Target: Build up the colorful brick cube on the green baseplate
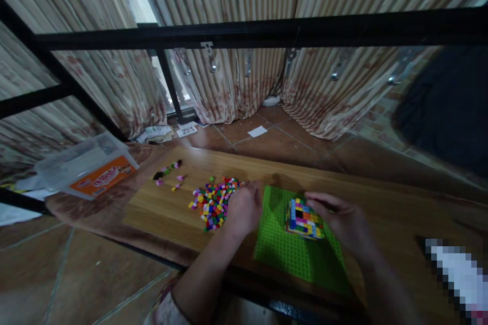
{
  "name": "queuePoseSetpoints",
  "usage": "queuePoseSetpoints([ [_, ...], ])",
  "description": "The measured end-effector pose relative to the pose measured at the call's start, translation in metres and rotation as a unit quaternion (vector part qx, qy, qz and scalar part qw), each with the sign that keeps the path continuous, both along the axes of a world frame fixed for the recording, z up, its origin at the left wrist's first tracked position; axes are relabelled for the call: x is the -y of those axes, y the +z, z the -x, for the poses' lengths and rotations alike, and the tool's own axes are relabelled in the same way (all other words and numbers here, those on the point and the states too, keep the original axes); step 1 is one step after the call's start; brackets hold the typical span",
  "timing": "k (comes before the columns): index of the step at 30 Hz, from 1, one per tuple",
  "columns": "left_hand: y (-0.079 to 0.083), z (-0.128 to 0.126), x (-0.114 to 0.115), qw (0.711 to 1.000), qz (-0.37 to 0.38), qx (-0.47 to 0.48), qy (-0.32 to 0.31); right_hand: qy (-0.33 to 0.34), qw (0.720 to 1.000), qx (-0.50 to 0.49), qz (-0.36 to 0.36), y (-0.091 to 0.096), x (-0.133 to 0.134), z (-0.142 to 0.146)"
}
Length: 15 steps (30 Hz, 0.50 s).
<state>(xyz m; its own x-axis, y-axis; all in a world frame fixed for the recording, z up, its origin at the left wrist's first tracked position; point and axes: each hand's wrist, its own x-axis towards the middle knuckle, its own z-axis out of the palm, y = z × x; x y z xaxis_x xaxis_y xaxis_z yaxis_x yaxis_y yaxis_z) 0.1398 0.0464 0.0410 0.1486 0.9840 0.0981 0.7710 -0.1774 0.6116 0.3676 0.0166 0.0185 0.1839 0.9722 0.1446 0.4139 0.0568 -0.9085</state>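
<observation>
Brick stack (304,219) sits on the green baseplate (290,256), toward its far right. Judged light, stiff and studded; joints may part, so best held by opposite sides. Right hand (339,219): fingers (318,202) spread over the stack's top edge, apparently touching it. Left hand (244,209) lies beside the baseplate's left edge, against loose bricks (213,204); its fingers are hidden, state cannot be told.

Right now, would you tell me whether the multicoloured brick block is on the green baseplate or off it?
On it: the block rests on the baseplate, under the right hand.
</observation>
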Motion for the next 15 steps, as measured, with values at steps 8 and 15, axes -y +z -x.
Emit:
queuePoseSetpoints([
  [8, -0.008, 0.051, -0.036, 0.986, -0.033, -0.162, 0.018, -0.088, 0.995, 0.034, -0.027, 0.001, -0.001, -0.008],
  [15, -0.025, 0.031, -0.034, 0.975, -0.057, -0.216, 0.005, -0.084, 0.995, 0.046, -0.011, -0.004, -0.002, -0.006],
])
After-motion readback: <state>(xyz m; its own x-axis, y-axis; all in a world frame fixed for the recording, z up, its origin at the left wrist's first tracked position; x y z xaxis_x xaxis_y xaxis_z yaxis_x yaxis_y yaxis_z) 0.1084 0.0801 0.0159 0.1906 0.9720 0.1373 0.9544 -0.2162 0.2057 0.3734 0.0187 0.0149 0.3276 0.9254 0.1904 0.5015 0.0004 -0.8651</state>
